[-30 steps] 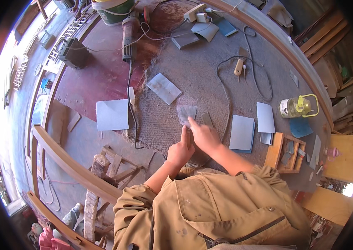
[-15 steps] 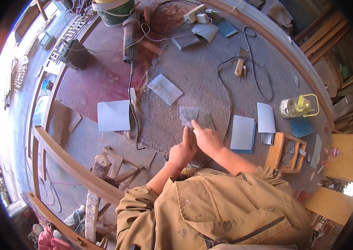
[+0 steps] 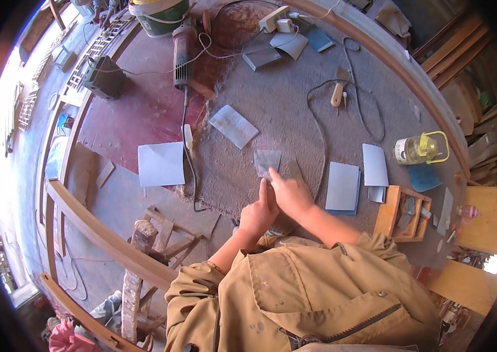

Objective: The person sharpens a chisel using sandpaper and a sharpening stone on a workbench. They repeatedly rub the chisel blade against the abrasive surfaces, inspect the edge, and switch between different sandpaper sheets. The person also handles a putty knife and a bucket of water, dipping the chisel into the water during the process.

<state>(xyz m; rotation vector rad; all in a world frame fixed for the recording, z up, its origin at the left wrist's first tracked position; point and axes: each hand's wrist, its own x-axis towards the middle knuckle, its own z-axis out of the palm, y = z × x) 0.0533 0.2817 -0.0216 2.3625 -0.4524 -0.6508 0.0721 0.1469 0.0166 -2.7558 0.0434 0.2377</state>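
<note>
My left hand (image 3: 258, 212) and my right hand (image 3: 291, 195) meet over the brown cloth-covered work surface (image 3: 242, 179). Their fingers are closed, with the index fingers stretched forward at the lower edge of a small, thin grey sheet (image 3: 267, 159). That sheet looks creased and slightly see-through; my fingertips cover its near end. Just beyond my right knuckles lies a narrow grey-brown strip (image 3: 293, 171). A pale sandpaper-like sheet (image 3: 234, 126) rests farther off to the left. To the right are stacked pale and blue sheets (image 3: 342, 186).
A corded power tool (image 3: 183, 56) lies at the far left, its cable running toward me. On the right stand a yellow-handled bottle (image 3: 418, 150) and a wooden box (image 3: 388, 216). A wooden-handled scraper (image 3: 337, 94) lies beyond. A curved wooden rail (image 3: 105, 229) crosses at lower left.
My right index finger has drawn in slightly, and the small sheet looks flatter with its folded corner less visible. Both hands stay nearly in place.
</note>
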